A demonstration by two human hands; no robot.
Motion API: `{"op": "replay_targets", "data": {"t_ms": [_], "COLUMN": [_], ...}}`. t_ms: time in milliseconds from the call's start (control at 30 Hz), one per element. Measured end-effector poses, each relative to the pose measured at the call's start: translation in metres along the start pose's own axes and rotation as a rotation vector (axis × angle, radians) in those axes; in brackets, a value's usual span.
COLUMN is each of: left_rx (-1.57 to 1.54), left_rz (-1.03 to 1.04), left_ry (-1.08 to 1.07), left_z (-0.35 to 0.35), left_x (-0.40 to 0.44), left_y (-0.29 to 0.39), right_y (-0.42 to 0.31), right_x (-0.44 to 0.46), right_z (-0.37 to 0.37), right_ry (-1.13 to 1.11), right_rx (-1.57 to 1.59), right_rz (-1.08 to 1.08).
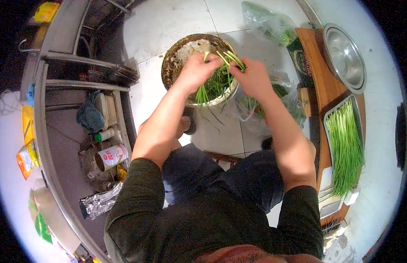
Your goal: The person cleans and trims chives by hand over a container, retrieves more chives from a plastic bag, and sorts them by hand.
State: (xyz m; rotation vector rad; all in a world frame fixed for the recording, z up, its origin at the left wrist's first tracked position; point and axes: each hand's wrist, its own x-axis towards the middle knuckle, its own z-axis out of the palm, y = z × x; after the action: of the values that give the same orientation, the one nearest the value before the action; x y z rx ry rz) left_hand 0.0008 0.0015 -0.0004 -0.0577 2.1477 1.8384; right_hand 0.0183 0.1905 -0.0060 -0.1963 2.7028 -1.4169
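Both hands are raised over a round, stained bucket [169, 65] on the floor, with green trimmings [217, 83] inside it. My left hand [198, 72] is closed on some garlic chives [202, 94], whose green leaves hang down below the fingers. Pale stalk ends of another small bunch [232, 57] stick out from my right hand [252, 79], which pinches them. The fingertips of the two hands are close together. On the right, a tray [328, 127] holds a large pile of garlic chives [345, 149], laid side by side.
A steel bowl [343, 57] rests on the wooden surface [315, 48] at right. Plastic bags of greens [267, 22] lie on the tiled floor beyond the bucket. To the left, a shelf [61, 127] holds a can [111, 157], a green-capped bottle [105, 135] and crumpled foil [100, 202].
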Motion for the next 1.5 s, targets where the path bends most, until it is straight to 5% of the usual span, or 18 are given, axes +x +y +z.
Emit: {"op": "replay_targets", "data": {"t_ms": [267,367,567,600,667,767,967,1100,1233,1500], "left_rx": [0.070,0.115,1.130,1.367,1.646,1.177,0.514,0.824,0.224,0.014], "left_rz": [0.041,-0.120,0.696,0.552,0.718,0.940,0.656,0.434,0.395,0.367], "left_ry": [-0.002,-0.109,0.168,0.215,0.320,0.334,0.121,0.116,-0.073,-0.088], "left_z": [0.009,-0.001,-0.046,-0.047,-0.068,-0.058,-0.017,0.002,-0.010,-0.009], "left_x": [0.001,0.000,0.010,0.007,0.011,0.007,0.017,-0.016,-0.001,0.005], "left_y": [-0.010,0.001,-0.031,-0.019,-0.034,-0.026,-0.052,0.020,-0.034,-0.044], "right_y": [-0.010,-0.013,0.005,0.007,0.009,0.007,-0.008,0.002,0.008,-0.002], "right_x": [-0.002,-0.002,0.001,0.001,0.001,0.003,0.004,0.006,0.008,0.005], "right_z": [-0.007,-0.009,-0.003,-0.003,-0.003,-0.003,-0.007,0.006,0.009,0.001], "right_ry": [-0.049,-0.086,0.014,0.012,0.009,-0.027,-0.129,-0.103,-0.103,-0.103], "right_rx": [-0.057,-0.074,-0.079,-0.075,-0.066,-0.063,-0.113,0.047,0.045,0.062], "right_rz": [0.024,0.027,-0.078,-0.069,-0.053,-0.001,-0.094,-0.071,-0.082,-0.011]}}
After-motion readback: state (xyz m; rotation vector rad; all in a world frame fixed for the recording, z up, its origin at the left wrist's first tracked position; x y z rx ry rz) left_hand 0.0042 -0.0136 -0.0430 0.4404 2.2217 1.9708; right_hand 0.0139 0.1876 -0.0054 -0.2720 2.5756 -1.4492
